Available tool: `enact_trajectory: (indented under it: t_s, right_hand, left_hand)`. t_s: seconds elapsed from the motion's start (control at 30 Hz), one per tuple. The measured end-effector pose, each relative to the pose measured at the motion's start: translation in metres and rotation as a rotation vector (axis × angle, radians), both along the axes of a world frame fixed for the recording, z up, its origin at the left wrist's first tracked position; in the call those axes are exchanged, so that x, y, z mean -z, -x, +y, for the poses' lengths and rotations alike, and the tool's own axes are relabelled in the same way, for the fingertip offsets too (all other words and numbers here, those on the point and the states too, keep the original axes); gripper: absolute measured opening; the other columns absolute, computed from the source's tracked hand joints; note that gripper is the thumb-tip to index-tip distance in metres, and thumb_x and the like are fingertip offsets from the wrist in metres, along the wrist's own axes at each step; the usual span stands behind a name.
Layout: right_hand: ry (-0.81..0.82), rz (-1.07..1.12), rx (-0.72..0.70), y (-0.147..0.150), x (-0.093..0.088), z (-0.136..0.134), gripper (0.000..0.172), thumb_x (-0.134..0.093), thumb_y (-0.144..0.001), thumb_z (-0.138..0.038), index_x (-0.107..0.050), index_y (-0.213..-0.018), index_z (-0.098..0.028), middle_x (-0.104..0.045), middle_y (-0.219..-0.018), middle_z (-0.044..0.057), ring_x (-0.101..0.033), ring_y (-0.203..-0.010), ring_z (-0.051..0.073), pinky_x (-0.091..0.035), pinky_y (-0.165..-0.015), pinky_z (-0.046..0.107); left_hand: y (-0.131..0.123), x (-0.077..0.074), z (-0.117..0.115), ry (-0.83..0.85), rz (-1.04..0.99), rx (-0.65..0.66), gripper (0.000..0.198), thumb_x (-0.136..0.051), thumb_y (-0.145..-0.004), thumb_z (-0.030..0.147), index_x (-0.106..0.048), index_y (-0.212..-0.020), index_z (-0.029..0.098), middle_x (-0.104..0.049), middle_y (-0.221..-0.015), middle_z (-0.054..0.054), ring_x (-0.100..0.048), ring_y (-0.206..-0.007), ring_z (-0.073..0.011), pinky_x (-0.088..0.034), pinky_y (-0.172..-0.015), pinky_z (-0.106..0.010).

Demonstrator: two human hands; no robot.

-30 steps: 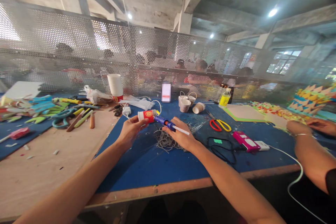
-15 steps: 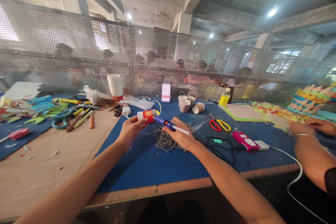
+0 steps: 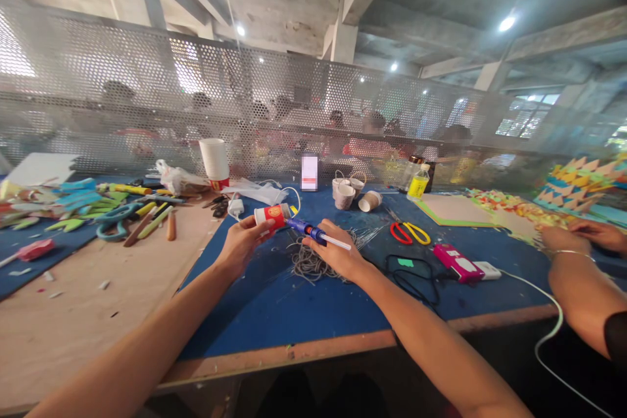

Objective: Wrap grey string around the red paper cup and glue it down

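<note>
My left hand (image 3: pixel 241 245) is closed round a red and white paper cup (image 3: pixel 271 216), tipped on its side. In my right hand (image 3: pixel 337 255) is a blue hot glue gun (image 3: pixel 304 228), with a white glue stick (image 3: pixel 337 242) poking out of its back end. The gun's front end is up against the cup's right end; whether it touches I cannot tell. Under my right hand a tangled heap of grey cord (image 3: pixel 311 266) lies on the blue table mat (image 3: pixel 255 320). Several cord-covered cups (image 3: pixel 344 194) are grouped behind the hands, one lying on its side.
Red and yellow-handled scissors (image 3: pixel 410 233), a pink box with a plugged-in white cable (image 3: pixel 458 264) and a yellow bottle (image 3: pixel 418 183) are to the right. Stacked paper cups (image 3: pixel 214 160) and blue-handled scissors (image 3: pixel 115 222) are at left. Another person's arm (image 3: pixel 575 268) reaches in at right.
The cup has turned slightly in my left hand. My right hand and the glue gun are almost where they were.
</note>
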State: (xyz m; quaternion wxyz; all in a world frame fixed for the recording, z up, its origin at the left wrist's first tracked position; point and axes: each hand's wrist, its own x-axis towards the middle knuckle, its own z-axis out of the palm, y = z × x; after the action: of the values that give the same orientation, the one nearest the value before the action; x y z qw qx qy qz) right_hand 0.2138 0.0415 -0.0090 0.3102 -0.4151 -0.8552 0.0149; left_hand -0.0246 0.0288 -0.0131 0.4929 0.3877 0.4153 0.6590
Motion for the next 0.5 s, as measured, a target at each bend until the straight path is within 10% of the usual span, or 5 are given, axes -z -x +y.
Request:
enact_trajectory:
  t_s: [0.5]
  right_hand:
    - [0.014,-0.002,-0.003,0.0000,-0.0003,-0.0004,0.029,-0.064,-0.095,-0.048,-0.061,-0.084,-0.022,-0.060,-0.090,0.001,-0.059,-0.076,0.014,-0.037,-0.062,0.024]
  left_hand:
    - [-0.0014,-0.0040,-0.0012,0.016,0.001,-0.003,0.035,-0.092,-0.060,0.030,-0.079,-0.089,0.014,-0.079,-0.091,-0.008,-0.072,-0.082,-0.0191,-0.056,-0.083,-0.032]
